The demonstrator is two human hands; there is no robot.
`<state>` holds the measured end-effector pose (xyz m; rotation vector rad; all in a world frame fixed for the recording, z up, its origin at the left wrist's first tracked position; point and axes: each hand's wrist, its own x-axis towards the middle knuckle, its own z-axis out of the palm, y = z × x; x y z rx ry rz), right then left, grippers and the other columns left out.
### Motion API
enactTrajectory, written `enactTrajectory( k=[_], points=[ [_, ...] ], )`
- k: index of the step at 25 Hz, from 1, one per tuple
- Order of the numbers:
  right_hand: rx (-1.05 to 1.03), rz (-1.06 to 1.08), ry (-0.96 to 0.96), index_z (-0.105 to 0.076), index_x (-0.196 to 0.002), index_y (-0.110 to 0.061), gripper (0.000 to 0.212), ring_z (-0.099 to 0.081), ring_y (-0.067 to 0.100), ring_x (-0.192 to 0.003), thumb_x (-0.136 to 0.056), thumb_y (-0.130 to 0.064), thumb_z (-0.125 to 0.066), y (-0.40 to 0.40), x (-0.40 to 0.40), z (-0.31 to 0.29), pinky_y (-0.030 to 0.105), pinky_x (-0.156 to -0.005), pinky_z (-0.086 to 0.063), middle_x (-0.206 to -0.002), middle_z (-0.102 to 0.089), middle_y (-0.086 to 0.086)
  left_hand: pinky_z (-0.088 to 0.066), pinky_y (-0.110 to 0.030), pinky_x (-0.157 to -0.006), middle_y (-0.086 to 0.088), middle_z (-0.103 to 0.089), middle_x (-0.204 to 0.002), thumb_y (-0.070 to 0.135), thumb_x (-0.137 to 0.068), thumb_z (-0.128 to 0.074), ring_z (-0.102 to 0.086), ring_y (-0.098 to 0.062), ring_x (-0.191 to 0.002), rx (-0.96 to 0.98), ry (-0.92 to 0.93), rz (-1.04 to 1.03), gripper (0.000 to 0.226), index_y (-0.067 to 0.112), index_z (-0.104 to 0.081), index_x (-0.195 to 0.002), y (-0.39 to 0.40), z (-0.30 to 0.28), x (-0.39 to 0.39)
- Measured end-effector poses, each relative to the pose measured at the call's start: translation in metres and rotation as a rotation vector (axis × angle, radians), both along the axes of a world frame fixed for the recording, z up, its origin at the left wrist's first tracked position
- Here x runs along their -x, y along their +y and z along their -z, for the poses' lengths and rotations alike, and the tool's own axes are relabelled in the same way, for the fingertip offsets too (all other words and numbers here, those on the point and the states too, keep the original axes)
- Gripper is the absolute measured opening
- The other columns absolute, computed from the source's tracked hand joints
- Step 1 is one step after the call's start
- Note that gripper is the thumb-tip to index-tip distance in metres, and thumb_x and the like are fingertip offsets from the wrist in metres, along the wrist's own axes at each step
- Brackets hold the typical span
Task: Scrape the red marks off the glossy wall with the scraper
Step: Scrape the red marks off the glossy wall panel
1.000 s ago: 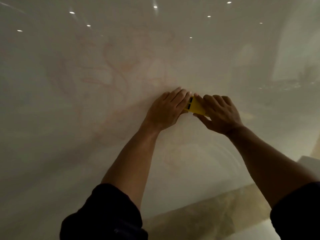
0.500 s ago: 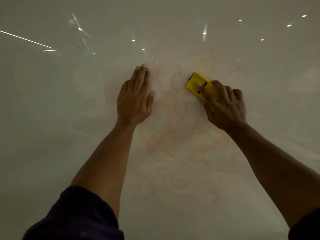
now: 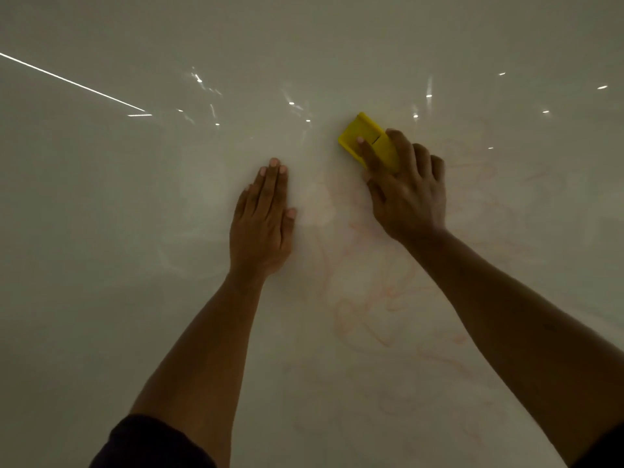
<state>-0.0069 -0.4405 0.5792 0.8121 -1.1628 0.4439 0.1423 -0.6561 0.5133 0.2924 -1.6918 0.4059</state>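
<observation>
Clearly unfinished: faint red marks [image 3: 388,298] across glossy wall [image 3: 135,231]; right hand [image 3: 405,194] clamped on yellow scraper [image 3: 363,136], left hand [image 3: 261,224] flat, fingers together

Bare glossy wall [image 3: 101,231] open to the left and above, left hand [image 3: 261,228] flat beside right hand [image 3: 407,194] with yellow scraper [image 3: 363,138], narrow gap between them

The glossy wall [image 3: 118,231] is pale and shiny, with small bright glints of light across its upper part. Faint red marks [image 3: 378,298] smear its right and lower areas. A yellow scraper [image 3: 363,138] and a flat left hand [image 3: 261,228] press against it.
</observation>
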Motion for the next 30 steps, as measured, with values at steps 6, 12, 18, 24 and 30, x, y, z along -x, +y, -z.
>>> enactTrajectory(
  k=[6,12,18,24,30],
  points=[
    [-0.526,-0.005,0.405,-0.063,-0.146,-0.023,0.042,-0.066,0.037,-0.099,-0.103,-0.025,-0.067,-0.015,-0.006,0.070,0.044,-0.080,-0.048,-0.134,-0.067,0.023,-0.020,-0.040,-0.131,-0.008,-0.026,-0.175,0.030,-0.108,-0.031,-0.023,-0.022,-0.163,0.039,0.025,0.052,0.063,0.007,-0.032,-0.167,-0.011,0.002,0.005],
    [-0.122,0.026,0.160,-0.053,-0.154,-0.015,0.048,-0.064,0.037,-0.099,-0.110,-0.034,-0.053,-0.024,-0.015,-0.014,0.043,-0.080,-0.041,-0.143,-0.063,0.013,-0.023,-0.045,-0.131,-0.007,-0.028,-0.174,0.023,-0.105,-0.033,-0.024,-0.022,-0.163,-0.036,0.104,0.086,0.063,0.010,-0.034,-0.167,-0.007,0.008,0.002],
    [-0.503,-0.168,0.331,-0.062,-0.143,-0.005,0.041,-0.065,0.040,-0.103,-0.107,-0.025,-0.058,-0.036,-0.011,0.046,0.045,-0.085,-0.043,-0.141,-0.063,0.019,-0.025,-0.044,-0.129,-0.010,-0.030,-0.173,0.025,-0.106,-0.031,-0.026,-0.024,-0.162,0.037,0.040,0.070,0.063,0.007,-0.035,-0.166,-0.020,0.005,-0.007],
    [-0.445,-0.107,0.382,-0.065,-0.139,-0.003,0.039,-0.067,0.038,-0.093,-0.111,-0.026,-0.051,-0.001,0.002,0.020,0.043,-0.077,-0.043,-0.128,-0.069,0.021,-0.023,-0.041,-0.130,-0.008,-0.029,-0.174,0.024,-0.100,-0.033,-0.024,-0.023,-0.162,0.056,0.016,0.048,0.068,0.008,-0.035,-0.166,-0.024,0.005,-0.013],
    [-0.294,-0.119,0.169,-0.061,-0.140,0.000,0.042,-0.060,0.040,-0.095,-0.108,-0.025,-0.056,-0.030,-0.013,0.034,0.046,-0.078,-0.037,-0.129,-0.065,0.025,-0.024,-0.046,-0.130,-0.011,-0.030,-0.173,0.019,-0.094,-0.036,-0.026,-0.025,-0.162,-0.061,0.104,0.070,0.073,0.004,-0.035,-0.165,-0.027,0.023,-0.015]
  ],
)
